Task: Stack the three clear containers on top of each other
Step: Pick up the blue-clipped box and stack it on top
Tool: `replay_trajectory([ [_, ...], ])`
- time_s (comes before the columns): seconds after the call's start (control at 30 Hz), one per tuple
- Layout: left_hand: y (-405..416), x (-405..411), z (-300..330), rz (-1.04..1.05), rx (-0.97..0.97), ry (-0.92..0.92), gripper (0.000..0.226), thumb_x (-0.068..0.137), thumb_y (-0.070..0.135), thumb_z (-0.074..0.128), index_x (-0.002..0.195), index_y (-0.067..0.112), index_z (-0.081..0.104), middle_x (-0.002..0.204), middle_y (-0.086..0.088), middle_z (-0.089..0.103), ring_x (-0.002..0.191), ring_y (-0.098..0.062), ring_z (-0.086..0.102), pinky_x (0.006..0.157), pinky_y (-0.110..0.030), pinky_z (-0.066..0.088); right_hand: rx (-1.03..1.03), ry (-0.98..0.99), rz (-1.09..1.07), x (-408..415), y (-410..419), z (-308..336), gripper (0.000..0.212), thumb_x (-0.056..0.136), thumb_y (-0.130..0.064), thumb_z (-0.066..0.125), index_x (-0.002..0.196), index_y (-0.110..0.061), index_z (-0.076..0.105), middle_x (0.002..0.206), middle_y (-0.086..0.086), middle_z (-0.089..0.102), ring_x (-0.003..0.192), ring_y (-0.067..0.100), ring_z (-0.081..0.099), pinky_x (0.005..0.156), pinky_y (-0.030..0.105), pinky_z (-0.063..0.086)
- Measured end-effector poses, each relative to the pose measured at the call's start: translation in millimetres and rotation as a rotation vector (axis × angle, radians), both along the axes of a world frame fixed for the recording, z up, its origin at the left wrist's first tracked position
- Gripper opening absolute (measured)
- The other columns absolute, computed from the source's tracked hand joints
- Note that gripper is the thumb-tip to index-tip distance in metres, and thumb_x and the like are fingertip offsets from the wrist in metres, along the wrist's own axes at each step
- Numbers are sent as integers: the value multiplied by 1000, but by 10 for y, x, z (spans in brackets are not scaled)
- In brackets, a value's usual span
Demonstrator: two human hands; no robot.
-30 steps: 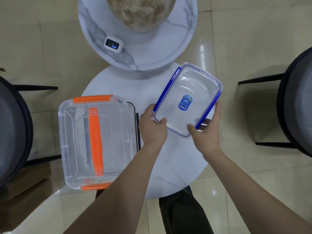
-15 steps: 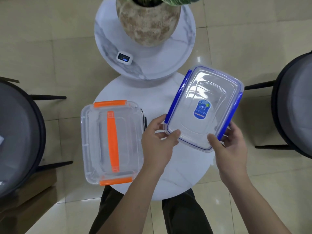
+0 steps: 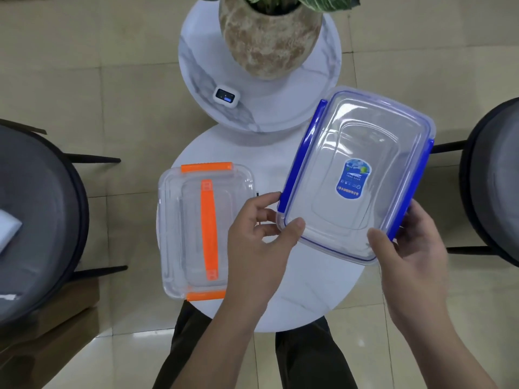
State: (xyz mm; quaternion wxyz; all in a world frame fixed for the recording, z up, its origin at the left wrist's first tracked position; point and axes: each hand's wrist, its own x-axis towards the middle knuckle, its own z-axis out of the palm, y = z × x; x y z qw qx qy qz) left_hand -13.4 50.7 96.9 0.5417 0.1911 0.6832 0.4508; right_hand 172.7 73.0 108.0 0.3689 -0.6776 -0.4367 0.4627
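Note:
A clear container with blue clips and a blue sticker (image 3: 354, 175) is held in the air above the right side of the round white table (image 3: 309, 293). My left hand (image 3: 261, 242) grips its near left corner, thumb on the lid. My right hand (image 3: 410, 254) grips its near right corner by the blue clip. A clear container with an orange handle and orange clips (image 3: 202, 231) rests on the table's left side, overhanging the edge. A dark edge shows beside its right side; I cannot tell what it belongs to.
A higher marble round table (image 3: 280, 113) stands behind, carrying a speckled plant pot (image 3: 269, 37) and a small white device with a screen (image 3: 226, 97). Dark chairs stand at the left (image 3: 36, 220) and right (image 3: 494, 178). Beige tiled floor surrounds them.
Both hands have lifted the blue-clipped container up off the table and toward the right. The view has pulled back, so the orange-handled container appears smaller and nearer the centre.

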Motion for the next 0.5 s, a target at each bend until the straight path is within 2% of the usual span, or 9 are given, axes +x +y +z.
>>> replay_trajectory([
  [0.13,-84,-154,141,2,-1,22,45,75,41,80,116,40,62,101,8,71,101,-20,72,73,-30,64,-3,14,73,-105,-43,127,62,88,12,58,140,-23,53,123,-13,70,112,7,66,81,12,54],
  [0.23,-173,-293,231,7,-6,17,50,72,44,82,118,36,64,102,6,73,101,-22,71,81,-42,63,-7,37,124,-214,-88,218,64,88,14,57,138,-25,55,123,-13,70,111,8,67,81,13,54],
  [0.33,-276,-423,310,0,-13,24,51,69,48,79,117,36,65,103,11,73,101,-18,71,82,-44,62,-11,59,155,-327,-132,297,67,89,14,58,141,-27,53,129,-10,68,117,11,65,87,17,54],
  [0.4,-351,-498,344,13,-9,15,51,69,49,83,115,36,67,103,12,74,101,-16,71,80,-40,63,-11,58,169,-408,-163,350,68,88,15,58,135,-34,56,127,-10,69,115,11,65,89,19,55],
  [0.5,-455,-612,381,39,10,37,46,64,50,79,107,39,67,102,18,73,100,-7,69,66,-21,61,-30,46,199,-535,-203,396,71,86,16,59,129,-40,58,125,-9,70,110,12,67,88,21,55],
])
